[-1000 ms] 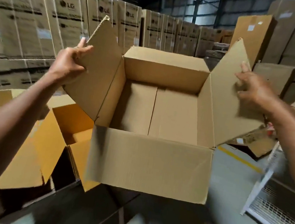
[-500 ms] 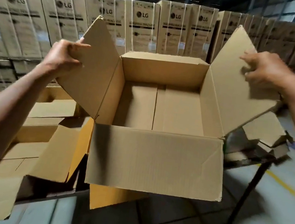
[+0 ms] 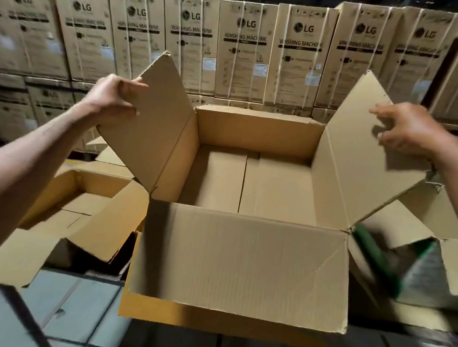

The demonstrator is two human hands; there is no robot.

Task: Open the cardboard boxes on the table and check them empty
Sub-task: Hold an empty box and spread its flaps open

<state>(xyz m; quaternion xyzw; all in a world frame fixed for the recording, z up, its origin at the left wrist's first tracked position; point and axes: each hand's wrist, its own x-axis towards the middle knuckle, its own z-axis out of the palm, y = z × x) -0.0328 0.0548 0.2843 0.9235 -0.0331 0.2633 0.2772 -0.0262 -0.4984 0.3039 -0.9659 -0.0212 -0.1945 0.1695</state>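
Gripping the left flap [image 3: 153, 123], the left hand [image 3: 110, 98] curls around its outer edge while the right hand [image 3: 406, 131] pinches the right flap [image 3: 353, 159], holding the cardboard box [image 3: 240, 261] open in mid-frame, its bare floor showing before stacked washing-machine cartons [image 3: 243, 48].

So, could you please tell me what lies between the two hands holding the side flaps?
In the head view, only the open box interior: bare cardboard floor, nothing inside, between left hand and right hand.
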